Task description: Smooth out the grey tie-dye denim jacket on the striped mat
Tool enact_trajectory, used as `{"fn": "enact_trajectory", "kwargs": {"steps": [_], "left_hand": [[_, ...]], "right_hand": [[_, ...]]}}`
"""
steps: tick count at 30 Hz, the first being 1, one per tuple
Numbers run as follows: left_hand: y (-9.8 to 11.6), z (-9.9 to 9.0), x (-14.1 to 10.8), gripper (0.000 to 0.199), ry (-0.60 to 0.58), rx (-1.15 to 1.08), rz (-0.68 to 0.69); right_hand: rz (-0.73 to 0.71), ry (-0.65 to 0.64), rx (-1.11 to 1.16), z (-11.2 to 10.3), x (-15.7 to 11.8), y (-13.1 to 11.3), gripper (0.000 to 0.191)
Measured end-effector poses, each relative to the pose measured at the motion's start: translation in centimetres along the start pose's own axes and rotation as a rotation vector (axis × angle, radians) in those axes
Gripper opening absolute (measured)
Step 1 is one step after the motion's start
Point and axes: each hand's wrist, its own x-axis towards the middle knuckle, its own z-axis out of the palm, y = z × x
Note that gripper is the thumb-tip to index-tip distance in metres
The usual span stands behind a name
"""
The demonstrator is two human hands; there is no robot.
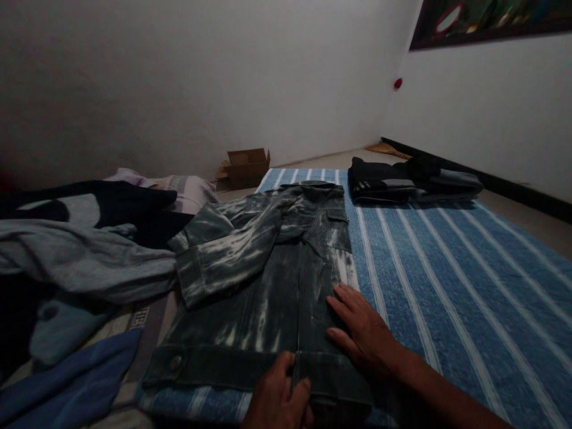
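A dark grey-green denim jacket (272,280) with pale bleached streaks lies spread out, front side up, its sleeves laid across to the left. At the front opening, my left hand (279,396) is closed at the bottom hem, with the thumb and forefinger near the lower end of the zip. My right hand (361,328) rests flat on the jacket's right front panel, fingers stretched out and a little apart. A round button shows at the left end of the waistband.
Under the jacket is a blue, white-striped cloth (451,274). Folded dark clothes (384,182) sit at the far right. Loose clothes, including a grey garment (89,256) and a blue one (75,381), heap up on the left. An open cardboard box (248,168) stands by the wall.
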Motion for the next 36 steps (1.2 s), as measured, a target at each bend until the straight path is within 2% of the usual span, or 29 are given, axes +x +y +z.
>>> {"fn": "enact_trajectory", "kwargs": {"steps": [7, 11, 16, 20, 26, 31, 36], "left_hand": [[0.5, -0.2, -0.3, 0.025, -0.006, 0.038, -0.012], [0.5, -0.4, -0.3, 0.022, 0.055, 0.159, 0.043], [0.6, -0.7, -0.1, 0.026, 0.109, 0.267, 0.101], [0.5, -0.7, 0.1, 0.02, 0.124, 0.373, 0.148], [1.2, -1.1, 0.2, 0.031, -0.057, 0.307, 0.103], [1.7, -1.7, 0.4, 0.027, 0.052, 0.551, 0.16], [0.8, -1.5, 1.0, 0.021, 0.072, 0.405, 0.043]], "right_hand": [[-0.025, 0.001, -0.086, 0.9, -1.4, -1.4, 0.061], [-0.062, 0.023, -0.153, 1.8, -2.0, -1.6, 0.063], [-0.077, 0.014, -0.202, 1.8, -2.0, -1.7, 0.064], [-0.085, -0.005, -0.225, 1.5, -1.9, -2.1, 0.064], [-0.154, -0.113, -0.216, 0.7, -1.8, -2.3, 0.066], [-0.193, -0.218, -0.177, 0.3, -1.7, -2.3, 0.06], [-0.154, -0.309, -0.141, 0.0, -1.3, -2.4, 0.063]]}}
